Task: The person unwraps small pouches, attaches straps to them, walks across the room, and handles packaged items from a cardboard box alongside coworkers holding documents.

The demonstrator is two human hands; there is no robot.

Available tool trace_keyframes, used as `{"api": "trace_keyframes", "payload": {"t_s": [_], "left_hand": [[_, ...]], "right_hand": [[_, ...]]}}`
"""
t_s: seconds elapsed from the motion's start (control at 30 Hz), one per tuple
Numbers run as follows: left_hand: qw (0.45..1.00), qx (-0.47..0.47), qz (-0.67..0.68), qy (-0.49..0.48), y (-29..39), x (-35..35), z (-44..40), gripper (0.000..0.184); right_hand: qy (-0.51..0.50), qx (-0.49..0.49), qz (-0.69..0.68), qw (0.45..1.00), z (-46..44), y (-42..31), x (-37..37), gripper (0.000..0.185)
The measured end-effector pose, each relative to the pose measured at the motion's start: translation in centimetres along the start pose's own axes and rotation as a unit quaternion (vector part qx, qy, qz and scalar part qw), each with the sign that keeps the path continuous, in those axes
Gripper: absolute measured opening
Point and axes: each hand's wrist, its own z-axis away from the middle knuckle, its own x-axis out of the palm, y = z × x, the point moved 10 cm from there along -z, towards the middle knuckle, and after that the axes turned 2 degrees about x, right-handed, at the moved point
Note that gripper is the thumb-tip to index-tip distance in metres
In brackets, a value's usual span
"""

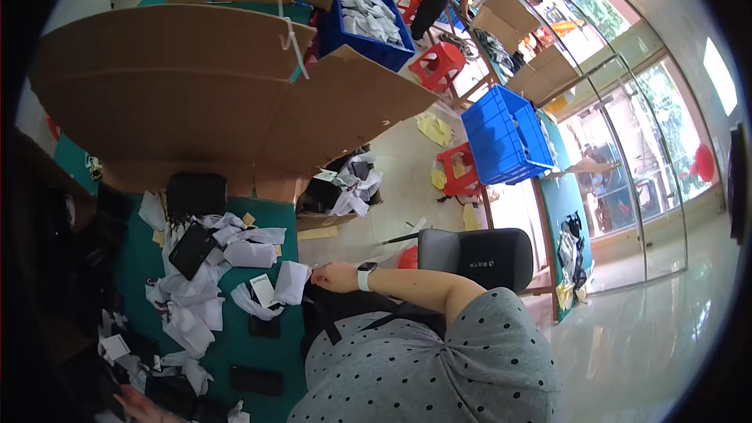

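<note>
So the right hand (pixel 335 276) is curled against a white packet (pixel 292 283) around mid-frame, can't tell if it's pinching it. Left hand (pixel 139 403), lower left, is by dark stuff, grip unclear. Green table (pixel 294 247) underneath, big cardboard (pixel 172 102) upper left.

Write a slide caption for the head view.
Right hand with pale-strapped wristwatch at a white bundle on a green table strewn with flat black items and crumpled white wrappings.
</note>
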Motion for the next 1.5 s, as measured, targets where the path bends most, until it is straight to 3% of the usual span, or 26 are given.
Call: {"api": "trace_keyframes", "payload": {"t_s": [0.03, 0.07, 0.1, 0.23, 0.3, 0.37, 0.43, 0.47, 0.5, 0.53, 0.57, 0.63, 0.67, 0.77, 0.87, 0.97, 1.0, 1.1, 1.17, 1.27, 1.3, 1.5], "left_hand": [[0.956, -0.157, 0.132, -0.208, -3.5, 2.3, -0.2, 0.028], [0.829, -0.304, 0.254, -0.396, -5.5, -3.7, -4.4, 0.029], [0.826, -0.311, 0.249, -0.398, -3.2, -1.8, -5.2, 0.029], [0.871, -0.328, 0.195, -0.31, -1.2, -4.8, -5.5, 0.032], [0.912, -0.292, 0.155, -0.243, 5.3, -10.5, -2.5, 0.033], [0.954, -0.231, 0.106, -0.157, -4.2, -15.1, -4.5, 0.035], [0.983, -0.162, 0.064, -0.062, -11.2, -6.3, 0.3, 0.036], [0.99, -0.131, 0.048, -0.013, -6.0, -13.1, 0.5, 0.037], [0.99, -0.135, 0.021, -0.026, -6.2, -14.1, 1.2, 0.035], [0.993, -0.113, 0.013, -0.002, -6.5, -9.8, 8.5, 0.035], [0.972, -0.071, -0.051, 0.218, -5.6, -9.3, 9.9, 0.033], [0.981, -0.065, -0.135, 0.121, -6.6, -3.4, 16.0, 0.034], [0.983, -0.098, -0.15, 0.025, -8.5, -1.7, 18.0, 0.036], [0.935, -0.175, -0.306, -0.03, -13.5, 3.4, 27.4, 0.035], [0.872, -0.279, -0.389, -0.101, -19.4, 7.7, 35.5, 0.032], [0.85, -0.276, -0.417, -0.169, -25.1, 7.6, 40.5, 0.028], [0.848, -0.258, -0.429, -0.173, -26.6, 7.4, 41.6, 0.028], [0.829, -0.263, -0.461, -0.174, -27.8, 9.0, 43.4, 0.03], [0.839, -0.255, -0.452, -0.161, -27.9, 9.3, 43.3, 0.029], [0.854, -0.233, -0.443, -0.141, -27.8, 9.1, 42.2, 0.028], [0.857, -0.217, -0.449, -0.131, -27.3, 8.8, 41.5, 0.027], [0.89, -0.161, -0.422, -0.061, -25.2, 5.6, 38.3, 0.024]], "right_hand": [[-0.002, -0.002, 0.005, 1.0, -0.3, 0.0, -0.2, 0.021], [0.002, 0.004, -0.001, 1.0, -0.6, 0.0, -0.6, 0.021], [0.021, 0.004, -0.004, 1.0, -0.8, -0.2, -1.4, 0.02], [0.075, -0.017, -0.011, 0.997, -1.3, 0.0, -3.7, 0.022], [0.057, 0.013, 0.013, 0.998, -1.4, 0.6, -3.7, 0.022], [0.068, -0.008, 0.008, 0.998, -2.0, 1.1, -3.2, 0.023], [0.056, -0.005, -0.011, 0.998, -2.2, 0.7, -3.4, 0.024], [0.055, 0.004, -0.031, 0.998, -2.5, 0.2, -3.9, 0.024], [0.062, 0.001, -0.031, 0.998, -3.1, -0.7, -4.5, 0.023], [0.072, 0.0, -0.031, 0.997, -3.8, -1.6, -4.9, 0.023], [0.08, -0.001, -0.031, 0.996, -5.0, -2.2, -5.0, 0.023], [0.13, -0.04, -0.04, 0.99, -8.4, -3.2, -5.3, 0.024], [0.129, -0.05, -0.038, 0.99, -10.3, -4.5, -5.3, 0.025], [0.108, -0.059, -0.012, 0.992, -16.1, -9.7, -4.2, 0.029], [0.141, -0.211, 0.105, 0.962, -21.4, -15.4, -1.4, 0.043], [0.108, -0.319, 0.218, 0.916, -23.9, -20.9, 1.3, 0.064], [0.076, -0.321, 0.262, 0.907, -25.1, -21.3, 2.4, 0.076], [0.075, -0.282, 0.379, 0.878, -26.3, -22.6, 2.6, 0.084], [0.054, -0.259, 0.394, 0.88, -26.5, -23.9, 2.0, 0.084], [0.07, -0.27, 0.364, 0.889, -26.5, -24.6, 0.5, 0.053], [0.076, -0.307, 0.331, 0.889, -25.9, -25.2, -0.4, 0.034], [-0.009, -0.254, 0.11, 0.961, -27.2, -21.3, -2.8, 0.026]]}}
